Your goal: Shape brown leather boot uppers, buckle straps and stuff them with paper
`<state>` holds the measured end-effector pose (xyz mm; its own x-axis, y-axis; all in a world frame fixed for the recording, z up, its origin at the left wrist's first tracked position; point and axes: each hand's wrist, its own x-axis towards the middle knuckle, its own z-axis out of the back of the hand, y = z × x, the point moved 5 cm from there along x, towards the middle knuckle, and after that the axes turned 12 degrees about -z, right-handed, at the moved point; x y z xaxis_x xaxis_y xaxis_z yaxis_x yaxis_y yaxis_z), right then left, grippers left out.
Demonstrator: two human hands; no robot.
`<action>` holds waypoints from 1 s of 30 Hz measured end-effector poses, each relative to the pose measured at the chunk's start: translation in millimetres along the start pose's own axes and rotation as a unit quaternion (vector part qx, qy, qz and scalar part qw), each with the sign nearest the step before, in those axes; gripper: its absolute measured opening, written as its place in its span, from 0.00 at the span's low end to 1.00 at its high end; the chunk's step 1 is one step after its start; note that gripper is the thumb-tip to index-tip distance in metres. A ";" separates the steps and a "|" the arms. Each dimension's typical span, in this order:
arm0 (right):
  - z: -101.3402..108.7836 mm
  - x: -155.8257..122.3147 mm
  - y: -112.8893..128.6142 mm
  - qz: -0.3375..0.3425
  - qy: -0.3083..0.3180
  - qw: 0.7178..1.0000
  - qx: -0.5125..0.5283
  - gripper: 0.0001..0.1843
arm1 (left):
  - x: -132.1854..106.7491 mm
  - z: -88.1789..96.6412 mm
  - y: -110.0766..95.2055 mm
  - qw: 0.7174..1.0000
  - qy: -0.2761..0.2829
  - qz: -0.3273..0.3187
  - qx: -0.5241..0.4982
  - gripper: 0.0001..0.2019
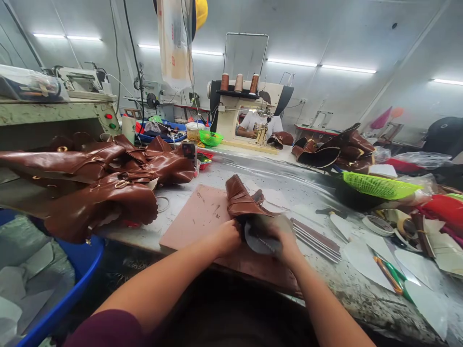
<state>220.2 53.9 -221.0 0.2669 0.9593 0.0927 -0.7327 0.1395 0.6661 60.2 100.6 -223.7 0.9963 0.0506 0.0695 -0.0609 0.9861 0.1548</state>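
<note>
A brown leather boot upper (241,198) lies on a pinkish cutting board (197,217) at the table's near edge, its grey lining (262,236) turned toward me. My left hand (226,237) is closed on the upper's near left edge. My right hand (285,239) grips the lining on the right side, fingers curled over it.
A pile of brown leather uppers (97,183) sits left, above a blue bin (72,289). More uppers (336,149) lie far right beside a green basket (379,185). Scissors (390,274), tape rolls (378,224) and grey cut pieces (361,255) lie right. A person sits behind a sewing machine (246,111) opposite.
</note>
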 end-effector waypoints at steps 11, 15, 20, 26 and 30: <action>-8.2 -23.2 12.4 -0.013 0.046 0.998 -0.027 0.06 | 6.8 28.0 -29.2 0.999 0.039 0.007 -0.027 0.14; 14.8 -18.8 5.3 -0.055 0.024 0.998 -0.018 0.13 | 18.4 20.8 -37.1 0.998 0.027 0.055 -0.030 0.38; 37.0 -9.2 -21.5 -0.119 0.015 0.993 -0.018 0.11 | 7.4 7.0 -36.1 0.997 0.030 0.037 -0.057 0.45; 32.7 -7.3 -37.0 -0.146 -0.008 0.988 -0.042 0.11 | 14.2 11.8 -40.5 0.996 0.005 0.005 -0.084 0.40; 27.8 -5.3 -34.5 -0.136 -0.033 0.986 -0.089 0.07 | 38.1 12.8 -45.2 0.997 -0.007 0.025 -0.079 0.32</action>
<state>261.4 37.1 -223.9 0.5040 0.8635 -0.0201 -0.7255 0.4358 0.5327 100.2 55.9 -215.4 0.9913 0.0983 0.0875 -0.0982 0.9951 -0.0059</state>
